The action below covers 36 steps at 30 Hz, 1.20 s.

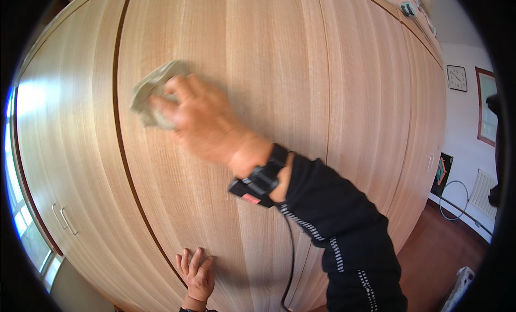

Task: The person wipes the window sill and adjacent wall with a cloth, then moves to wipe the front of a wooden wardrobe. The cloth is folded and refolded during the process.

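My right hand [201, 118], slightly blurred, presses a folded grey-green cloth [155, 92] against the upper part of a light wood-grain wardrobe door [250, 90]. The cloth lies just right of a dark vertical gap between the doors. A black strap with a small device [260, 181] circles my right wrist, and a black cable hangs from it. Lower down, my left hand [198, 275] rests on the same door near the dark gap, fingers spread, holding nothing.
Metal handles [64, 219] are on the door at the left, beside a bright window [32, 239]. At the right are a wall clock [457, 78], a framed panel [487, 106], a white radiator [481, 193] and a reddish floor [439, 251]. Boxes [407, 7] sit atop the wardrobe.
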Available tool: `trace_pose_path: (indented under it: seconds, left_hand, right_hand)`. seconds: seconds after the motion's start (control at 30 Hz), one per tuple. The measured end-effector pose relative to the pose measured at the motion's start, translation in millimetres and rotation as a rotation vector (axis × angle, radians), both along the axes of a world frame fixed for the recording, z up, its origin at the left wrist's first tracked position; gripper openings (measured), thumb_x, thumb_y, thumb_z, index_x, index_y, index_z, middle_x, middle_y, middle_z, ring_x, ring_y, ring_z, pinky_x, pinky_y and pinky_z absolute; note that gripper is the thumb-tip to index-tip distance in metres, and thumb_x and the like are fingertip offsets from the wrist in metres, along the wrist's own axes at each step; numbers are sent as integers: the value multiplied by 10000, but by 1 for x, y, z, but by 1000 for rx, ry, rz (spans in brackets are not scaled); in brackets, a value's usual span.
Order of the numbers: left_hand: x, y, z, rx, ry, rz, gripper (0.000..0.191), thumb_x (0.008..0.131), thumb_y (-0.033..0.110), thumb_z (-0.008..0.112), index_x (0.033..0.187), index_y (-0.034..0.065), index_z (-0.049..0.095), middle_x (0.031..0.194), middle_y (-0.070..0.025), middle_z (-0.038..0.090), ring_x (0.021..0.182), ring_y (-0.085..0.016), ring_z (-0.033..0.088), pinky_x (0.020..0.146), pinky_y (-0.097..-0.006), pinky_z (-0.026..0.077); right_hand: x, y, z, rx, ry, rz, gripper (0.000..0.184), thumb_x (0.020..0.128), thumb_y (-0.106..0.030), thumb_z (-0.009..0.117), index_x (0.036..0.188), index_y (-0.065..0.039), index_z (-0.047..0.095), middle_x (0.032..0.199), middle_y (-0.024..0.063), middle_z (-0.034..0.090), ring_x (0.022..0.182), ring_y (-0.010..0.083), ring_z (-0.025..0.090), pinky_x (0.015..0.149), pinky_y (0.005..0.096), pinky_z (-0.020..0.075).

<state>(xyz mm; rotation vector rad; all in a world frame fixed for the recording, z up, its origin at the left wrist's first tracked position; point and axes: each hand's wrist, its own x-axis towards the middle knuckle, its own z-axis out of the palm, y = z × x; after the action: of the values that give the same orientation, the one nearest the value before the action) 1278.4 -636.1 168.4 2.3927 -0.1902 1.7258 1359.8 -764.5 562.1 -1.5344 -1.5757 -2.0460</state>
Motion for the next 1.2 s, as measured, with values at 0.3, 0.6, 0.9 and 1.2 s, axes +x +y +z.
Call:
trace_pose_path:
  seconds: [0.3,0.6,0.9,1.2]
  left_hand:
    - [-5,-30,3,-156,11,40,352,796,-38,619,1111,88,713,1483,-179,530,1460,-455,353,1185,-582,285]
    - [3,-133,34,-147,99,-144,395,774,-82,655,1144,53,685,1386,-156,603,1368,-419,478,1119,-509,393]
    - [37,-229,80,-183,58,-434,585,799,-58,723,1352,22,552,1433,-217,544,1318,-401,532,1080,-459,451]
    - [79,-303,104,-328,-145,-313,855,693,132,927,1439,98,509,1634,-230,251,1483,-439,300,1163,-507,364]
  right_hand:
    - [41,-173,40,454,162,-217,492,829,-156,767,1309,-179,663,1207,83,554,1176,296,537,996,407,510]
    - [29,-184,-71,-187,127,-200,451,837,-76,715,1269,-203,694,1252,52,532,1158,250,507,1009,370,506]
    - [59,-310,-53,58,198,-294,455,814,14,672,1213,-202,710,1222,32,583,1156,263,524,1019,377,481]
    - [62,-354,-138,11,359,-268,472,763,-68,756,1213,-193,686,1314,16,556,1239,286,501,1035,412,440]
